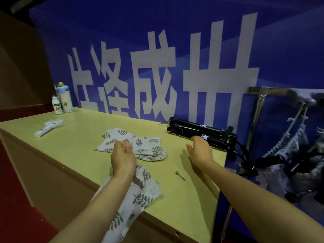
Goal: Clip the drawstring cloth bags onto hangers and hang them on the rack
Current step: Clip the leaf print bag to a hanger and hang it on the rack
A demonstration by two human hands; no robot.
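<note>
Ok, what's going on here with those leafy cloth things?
A person is working at a yellow-green table. Their left hand holds a leaf-print cloth bag, which drapes over the table's near edge. Their right hand is open above the table and holds nothing. A second bag lies flat on the table, and a small metal clip lies loose near the right arm. On the right stands a rack with a few blurry things hanging from it.
</note>
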